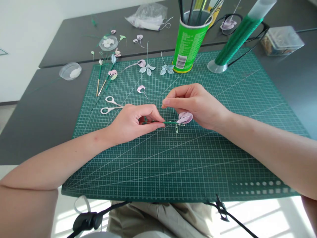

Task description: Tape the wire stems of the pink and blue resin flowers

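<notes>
My left hand pinches a thin green-wrapped stem between thumb and forefinger. At the right end of that stem sits a lilac flower, with small pale green loops just below it. My right hand is above and behind the flower, thumb and forefinger pressed together; anything between the tips is too small to make out. White-handled scissors lie left of my left hand, their blades partly hidden behind it. A single lilac petal on a wire lies on the mat beyond my hands.
Under my hands is a green cutting mat. A green can of sticks and a tall green tube stand at its back. Pale blue wire flowers, finished stems, small dishes and a clear box lie around.
</notes>
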Tool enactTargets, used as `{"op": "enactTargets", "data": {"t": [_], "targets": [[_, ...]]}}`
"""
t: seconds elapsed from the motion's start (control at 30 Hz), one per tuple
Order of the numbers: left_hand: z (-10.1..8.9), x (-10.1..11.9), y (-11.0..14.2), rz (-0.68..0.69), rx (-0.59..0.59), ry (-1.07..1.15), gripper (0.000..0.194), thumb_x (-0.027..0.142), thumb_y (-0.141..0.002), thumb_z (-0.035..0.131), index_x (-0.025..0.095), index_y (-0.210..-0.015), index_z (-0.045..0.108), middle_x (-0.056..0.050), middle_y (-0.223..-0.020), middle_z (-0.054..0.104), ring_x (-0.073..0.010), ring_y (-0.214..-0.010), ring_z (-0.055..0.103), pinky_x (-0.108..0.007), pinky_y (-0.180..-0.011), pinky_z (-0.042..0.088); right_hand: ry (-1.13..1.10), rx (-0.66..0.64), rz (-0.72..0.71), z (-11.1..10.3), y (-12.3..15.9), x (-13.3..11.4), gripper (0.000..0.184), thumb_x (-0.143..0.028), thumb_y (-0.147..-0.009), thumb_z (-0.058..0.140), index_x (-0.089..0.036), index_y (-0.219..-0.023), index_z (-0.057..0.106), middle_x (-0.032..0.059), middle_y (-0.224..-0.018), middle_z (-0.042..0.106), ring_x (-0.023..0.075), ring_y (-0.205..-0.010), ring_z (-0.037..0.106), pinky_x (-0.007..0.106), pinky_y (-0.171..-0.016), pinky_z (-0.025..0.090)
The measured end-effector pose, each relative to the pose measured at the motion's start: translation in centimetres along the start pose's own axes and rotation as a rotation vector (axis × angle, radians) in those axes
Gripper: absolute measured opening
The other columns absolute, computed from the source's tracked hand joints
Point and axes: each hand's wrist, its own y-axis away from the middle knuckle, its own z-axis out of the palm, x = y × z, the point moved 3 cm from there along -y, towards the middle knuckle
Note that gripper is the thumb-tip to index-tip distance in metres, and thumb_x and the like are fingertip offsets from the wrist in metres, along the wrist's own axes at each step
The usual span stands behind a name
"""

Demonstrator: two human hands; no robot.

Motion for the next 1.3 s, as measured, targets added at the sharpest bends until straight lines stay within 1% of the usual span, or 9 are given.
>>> {"op": "enactTargets", "data": {"t": [0.23, 0.33, 0.43, 0.67, 0.77, 0.93, 1.13, 1.23, 1.3], "targets": [[0.02, -0.14, -0.12, -0.017, -0.012, 0.005, 0.009, 0.024, -0.09, 0.084, 0.021, -0.084, 0.078, 0.0, -0.073, 0.079, -0.0106, -0.055, 0.063, -0.024, -0.052, 0.046, -0.005, 0.007, 0.001, -0.07, -0.13, 0.19, 0.023, -0.033, -0.083, 0.087, -0.017, -0.074, 0.074, -0.0063, -0.053, 0.049, 0.007, -0.049, 0.04, 0.025, -0.044, 0.029], [0.05, -0.18, -0.15, -0.001, -0.017, 0.018, 0.009, 0.022, -0.089, 0.084, 0.02, -0.083, 0.078, 0.001, -0.073, 0.079, -0.0095, -0.055, 0.063, -0.022, -0.051, 0.046, -0.021, 0.012, 0.011, -0.09, -0.22, 0.27, 0.019, -0.028, -0.082, 0.086, -0.016, -0.073, 0.075, -0.0065, -0.052, 0.05, 0.0061, -0.048, 0.039, 0.025, -0.044, 0.028], [0.02, -0.25, -0.13, 0.026, -0.011, 0.017, 0.009, 0.018, -0.088, 0.085, 0.02, -0.083, 0.078, 0.003, -0.071, 0.078, -0.0076, -0.053, 0.062, -0.02, -0.05, 0.044, -0.04, 0.005, 0.014, -0.08, -0.33, 0.21, 0.016, -0.021, -0.085, 0.081, -0.015, -0.071, 0.075, -0.0064, -0.051, 0.05, 0.0049, -0.047, 0.037, 0.024, -0.044, 0.027], [-0.03, -0.38, -0.03, 0.079, -0.01, 0.008, 0.01, 0.013, -0.088, 0.086, 0.019, -0.085, 0.078, 0.005, -0.069, 0.077, -0.0051, -0.05, 0.06, -0.017, -0.047, 0.04, -0.087, -0.027, 0.064, 0.1, -0.48, 0.31, 0.018, -0.016, -0.088, 0.076, -0.014, -0.071, 0.075, -0.0081, -0.044, 0.043, 0.0045, -0.044, 0.032, 0.024, -0.043, 0.022], [-0.07, -0.2, 0.04, 0.105, 0.012, 0.01, 0.01, 0.014, -0.088, 0.086, 0.019, -0.085, 0.078, 0.005, -0.069, 0.077, -0.0052, -0.05, 0.058, -0.018, -0.047, 0.041, -0.099, -0.021, 0.061, 0.13, -0.55, 0.34, 0.017, -0.016, -0.087, 0.077, -0.014, -0.07, 0.075, -0.0077, -0.046, 0.046, 0.004, -0.044, 0.033, 0.024, -0.043, 0.021], [-0.35, 0.31, 0.21, 0.157, 0.077, 0.018, 0.01, 0.013, -0.089, 0.086, 0.018, -0.086, 0.078, 0.003, -0.077, 0.081, -0.005, -0.053, 0.057, -0.019, -0.05, 0.043, -0.119, -0.017, 0.054, 0.0, -0.67, 0.34, 0.017, -0.019, -0.083, 0.079, -0.014, -0.068, 0.074, -0.0066, -0.048, 0.051, 0.0038, -0.043, 0.034, 0.025, -0.042, 0.02], [-0.44, 0.41, 0.25, 0.168, 0.078, -0.003, 0.009, 0.014, -0.09, 0.086, 0.018, -0.087, 0.078, 0.004, -0.074, 0.079, -0.0048, -0.05, 0.052, -0.019, -0.048, 0.041, -0.121, -0.037, 0.064, -0.08, -0.74, 0.46, 0.017, -0.025, -0.079, 0.085, -0.014, -0.071, 0.076, -0.0073, -0.046, 0.049, 0.0048, -0.044, 0.037, 0.025, -0.042, 0.02], [-0.34, 0.37, 0.16, 0.177, 0.071, -0.028, 0.009, 0.014, -0.09, 0.086, 0.018, -0.087, 0.078, 0.005, -0.072, 0.078, -0.0048, -0.049, 0.052, -0.019, -0.048, 0.041, -0.136, -0.045, 0.073, -0.03, -0.79, 0.45, 0.023, -0.029, -0.073, 0.092, -0.013, -0.071, 0.076, -0.0074, -0.047, 0.05, 0.0045, -0.044, 0.037, 0.025, -0.042, 0.021], [-0.29, 0.37, 0.17, 0.184, 0.064, -0.047, 0.009, 0.014, -0.09, 0.086, 0.018, -0.087, 0.078, 0.005, -0.072, 0.077, -0.0049, -0.049, 0.053, -0.019, -0.048, 0.041, -0.141, -0.046, 0.079, 0.0, -0.84, 0.43, 0.025, -0.031, -0.072, 0.094, -0.013, -0.071, 0.076, -0.0077, -0.046, 0.05, 0.0044, -0.044, 0.037, 0.025, -0.042, 0.021]]}}
